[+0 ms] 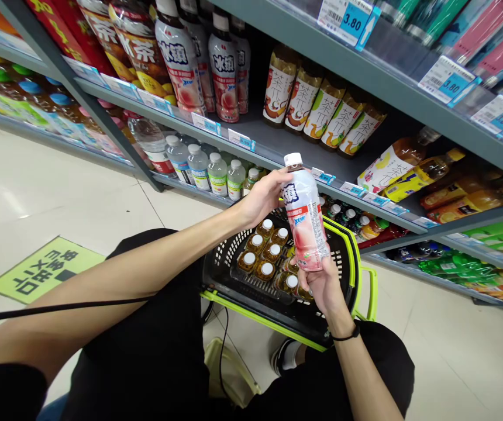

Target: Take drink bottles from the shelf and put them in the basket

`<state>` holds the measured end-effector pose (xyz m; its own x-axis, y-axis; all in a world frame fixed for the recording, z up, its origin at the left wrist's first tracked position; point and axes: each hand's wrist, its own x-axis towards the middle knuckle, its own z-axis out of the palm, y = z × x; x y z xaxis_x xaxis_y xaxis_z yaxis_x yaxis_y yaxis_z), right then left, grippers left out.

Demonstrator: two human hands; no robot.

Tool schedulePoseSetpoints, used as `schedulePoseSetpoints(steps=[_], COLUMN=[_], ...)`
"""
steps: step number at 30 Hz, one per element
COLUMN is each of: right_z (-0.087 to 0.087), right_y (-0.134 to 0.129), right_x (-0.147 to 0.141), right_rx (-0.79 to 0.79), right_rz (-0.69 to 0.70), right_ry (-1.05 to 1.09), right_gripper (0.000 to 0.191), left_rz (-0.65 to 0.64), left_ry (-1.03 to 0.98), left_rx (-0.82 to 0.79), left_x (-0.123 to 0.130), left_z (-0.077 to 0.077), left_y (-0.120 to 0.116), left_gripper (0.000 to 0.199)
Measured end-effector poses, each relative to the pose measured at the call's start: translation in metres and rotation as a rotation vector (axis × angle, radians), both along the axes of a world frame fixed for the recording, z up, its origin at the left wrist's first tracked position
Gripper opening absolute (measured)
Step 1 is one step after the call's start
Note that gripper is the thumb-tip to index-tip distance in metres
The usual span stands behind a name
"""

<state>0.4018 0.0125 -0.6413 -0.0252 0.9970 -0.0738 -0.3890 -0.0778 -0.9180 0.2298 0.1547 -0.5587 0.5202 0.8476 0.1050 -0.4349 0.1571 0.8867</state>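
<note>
A peach drink bottle (pixel 306 219) with a white cap and a pink-and-white label is held up between my two hands, slightly tilted. My left hand (pixel 265 197) grips it near the neck, its thumb and fingers closed there. Around the lower end, my right hand (pixel 322 283) is wrapped, with the fingertips partly hidden behind the bottle. Below it stands a black basket (pixel 223 283) with a lime-green rim, and in it are several small bottles (pixel 273 251) with white caps and amber contents. Matching peach bottles (pixel 224 70) stand on the shelf ahead.
A grey shelf (pixel 251 137) with price tags runs across in front, close beyond the basket. Tea bottles (pixel 304 96) stand on it, and others lie on their sides (pixel 398 161) at the right. Water bottles (pixel 196 166) fill the lower shelf. A yellow-green floor sign (pixel 43 269) lies left.
</note>
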Motion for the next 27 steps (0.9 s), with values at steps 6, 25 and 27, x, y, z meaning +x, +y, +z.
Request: schedulePoseSetpoints(steps=[6,25,27], right_z=[0.011,0.01,0.01], right_y=[0.0,0.002,0.002], right_x=[-0.003,-0.003,-0.003], right_rx=[-0.134,-0.188,-0.163], right_rz=[-0.005,0.18,0.183], right_ry=[0.075,0.283,0.328], right_gripper=[0.072,0.084,0.083], left_rz=[0.013,-0.041,-0.042], left_ry=[0.038,0.004,-0.004], left_rx=[-0.003,0.013,0.002], left_x=[0.001,0.004,0.004], left_z=[-0.001,-0.007,-0.008], left_y=[0.0,-0.001,-0.001], left_gripper=[0.052,0.048,0.047])
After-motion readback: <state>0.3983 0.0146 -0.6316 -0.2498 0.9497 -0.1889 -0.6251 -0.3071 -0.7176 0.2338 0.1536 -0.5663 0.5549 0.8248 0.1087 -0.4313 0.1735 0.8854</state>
